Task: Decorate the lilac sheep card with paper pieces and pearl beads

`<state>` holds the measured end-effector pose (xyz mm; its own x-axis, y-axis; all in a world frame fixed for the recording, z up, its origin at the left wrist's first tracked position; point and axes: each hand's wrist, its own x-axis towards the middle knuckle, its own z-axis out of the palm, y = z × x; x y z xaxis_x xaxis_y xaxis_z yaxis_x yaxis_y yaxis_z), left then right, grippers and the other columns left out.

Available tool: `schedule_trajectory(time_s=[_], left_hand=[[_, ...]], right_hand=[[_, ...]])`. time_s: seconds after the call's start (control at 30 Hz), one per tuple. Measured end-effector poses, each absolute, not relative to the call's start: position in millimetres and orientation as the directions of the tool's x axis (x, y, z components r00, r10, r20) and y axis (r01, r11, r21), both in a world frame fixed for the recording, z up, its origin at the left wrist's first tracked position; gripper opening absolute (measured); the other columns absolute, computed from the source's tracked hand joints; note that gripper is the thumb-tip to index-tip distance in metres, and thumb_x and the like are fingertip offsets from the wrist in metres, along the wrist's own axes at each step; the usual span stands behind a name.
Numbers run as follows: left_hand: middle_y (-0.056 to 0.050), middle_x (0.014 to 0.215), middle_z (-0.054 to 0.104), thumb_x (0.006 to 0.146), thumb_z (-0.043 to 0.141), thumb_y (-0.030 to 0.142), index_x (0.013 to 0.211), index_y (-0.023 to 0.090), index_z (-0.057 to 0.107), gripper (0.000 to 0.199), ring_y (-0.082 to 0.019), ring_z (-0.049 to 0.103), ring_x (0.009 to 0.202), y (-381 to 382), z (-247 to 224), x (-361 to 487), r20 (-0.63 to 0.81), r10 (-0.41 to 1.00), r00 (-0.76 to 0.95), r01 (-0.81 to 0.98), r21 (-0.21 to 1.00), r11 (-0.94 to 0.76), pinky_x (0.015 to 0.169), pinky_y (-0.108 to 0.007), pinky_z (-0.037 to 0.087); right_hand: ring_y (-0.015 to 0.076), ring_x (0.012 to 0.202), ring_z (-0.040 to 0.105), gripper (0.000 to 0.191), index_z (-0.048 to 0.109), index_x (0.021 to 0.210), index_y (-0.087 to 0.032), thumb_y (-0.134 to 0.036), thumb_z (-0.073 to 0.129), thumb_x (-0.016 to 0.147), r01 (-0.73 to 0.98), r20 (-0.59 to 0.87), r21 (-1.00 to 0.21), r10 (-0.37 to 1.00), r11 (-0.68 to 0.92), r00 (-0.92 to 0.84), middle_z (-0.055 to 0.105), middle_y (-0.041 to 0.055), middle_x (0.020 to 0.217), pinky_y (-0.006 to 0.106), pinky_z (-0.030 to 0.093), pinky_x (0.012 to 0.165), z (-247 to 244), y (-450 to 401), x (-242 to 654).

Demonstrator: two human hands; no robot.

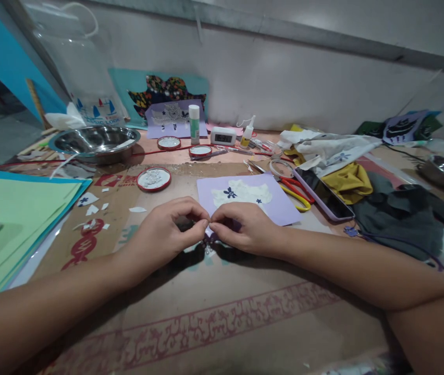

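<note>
My left hand (167, 226) and my right hand (247, 226) meet at the middle of the table, thumb and forefinger of each pinched together. Whatever sits between the fingertips is too small to make out. Just below them lies a small cluster of shiny beads (208, 248). Behind my hands is a lilac card (283, 212) bearing a white fabric cutout (251, 194) with dark blue flowers. Part of the card is hidden by my right hand. A red-rimmed lid (153, 178) holding small whitish bits lies beyond my left hand.
Green paper sheets (22, 213) lie at left, near a steel bowl (96, 143). A glue stick (194, 125), a digital clock (223, 136) and a small glue bottle (247, 132) stand at the back. Scissors (299, 198), a phone (324, 196) and cloth (397, 213) crowd the right.
</note>
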<state>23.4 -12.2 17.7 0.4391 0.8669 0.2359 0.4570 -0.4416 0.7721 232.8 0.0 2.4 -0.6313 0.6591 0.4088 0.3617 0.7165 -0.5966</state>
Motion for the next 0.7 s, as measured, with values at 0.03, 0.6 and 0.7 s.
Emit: schedule_trajectory(time_s=[0.03, 0.6, 0.7], left_hand=[[0.000, 0.080, 0.068, 0.086, 0.059, 0.028, 0.078, 0.021, 0.068, 0.015, -0.016, 0.061, 0.073, -12.2, 18.2, 23.9, 0.225, 0.872, 0.435, 0.458, 0.778, -0.430, 0.071, -0.027, 0.051], [-0.001, 0.084, 0.072, 0.091, 0.049, 0.034, 0.095, 0.023, 0.073, 0.026, -0.017, 0.062, 0.073, -6.3, 16.2, 17.2, 0.048, 0.894, 0.446, 0.471, 0.836, -0.280, 0.064, -0.029, 0.047], [-0.001, 0.079, 0.073, 0.089, 0.052, 0.037, 0.097, 0.022, 0.074, 0.028, -0.018, 0.063, 0.069, 4.5, 21.0, 11.0, -0.020, 0.884, 0.466, 0.572, 0.769, -0.285, 0.062, -0.029, 0.046]], right_hand=[[0.0104, 0.062, 0.056, 0.015, 0.066, 0.083, -0.017, -0.025, 0.059, 0.093, 0.365, 0.400, -0.600, 0.662, 0.712, -0.633, 0.067, 0.0000, 0.072, 0.020, 0.040, 0.059, 2.8, 0.0, 232.9], [0.0114, 0.070, 0.063, 0.012, 0.066, 0.097, -0.020, -0.019, 0.054, 0.094, 0.352, 0.506, -0.608, 0.689, 0.712, -0.519, 0.072, 0.0009, 0.087, 0.022, 0.051, 0.067, 6.3, 0.7, 236.5], [0.0114, 0.068, 0.062, 0.011, 0.065, 0.098, -0.020, -0.020, 0.054, 0.094, 0.388, 0.486, -0.620, 0.722, 0.682, -0.493, 0.071, 0.0003, 0.085, 0.022, 0.050, 0.065, 5.7, 1.1, 237.4]])
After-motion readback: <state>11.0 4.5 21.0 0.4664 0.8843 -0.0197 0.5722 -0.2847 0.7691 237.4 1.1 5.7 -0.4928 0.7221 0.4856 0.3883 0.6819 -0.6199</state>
